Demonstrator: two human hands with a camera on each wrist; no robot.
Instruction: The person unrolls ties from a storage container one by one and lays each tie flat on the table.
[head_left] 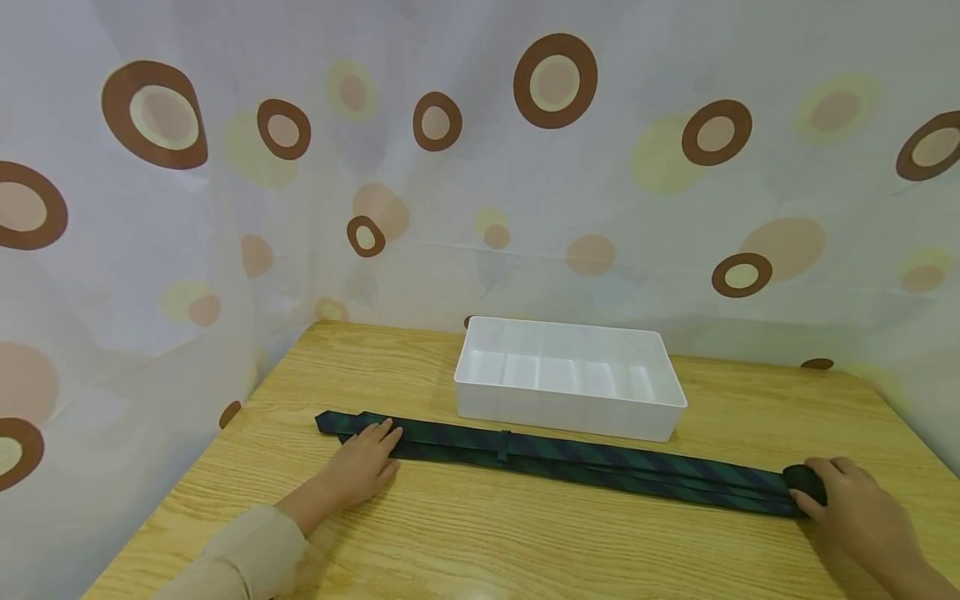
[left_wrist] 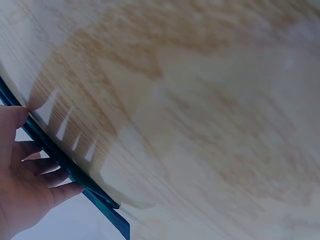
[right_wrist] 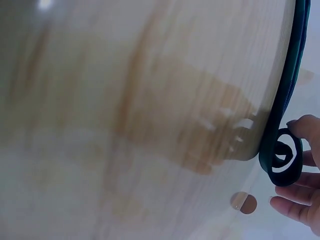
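A dark green and navy striped necktie (head_left: pixel 600 454) lies folded lengthwise across the wooden table, its pointed tips at the left. My left hand (head_left: pixel 365 462) rests on it near those tips, fingers fairly straight over the fabric, as the left wrist view of the hand (left_wrist: pixel 25 185) also shows. At the other end, my right hand (head_left: pixel 862 508) holds a small coil (head_left: pixel 806 483) of the tie between thumb and fingers. In the right wrist view the coil (right_wrist: pixel 267 162) is a loose spiral with a gap inside. A narrow keeper loop (head_left: pixel 503 446) crosses the tie's middle.
A white rectangular plastic box (head_left: pixel 562 408) with an open top stands just behind the tie. The wooden table (head_left: pixel 480 542) has rounded back corners. A pale curtain (head_left: pixel 480 167) with brown, yellow and peach circles hangs along its back and left side.
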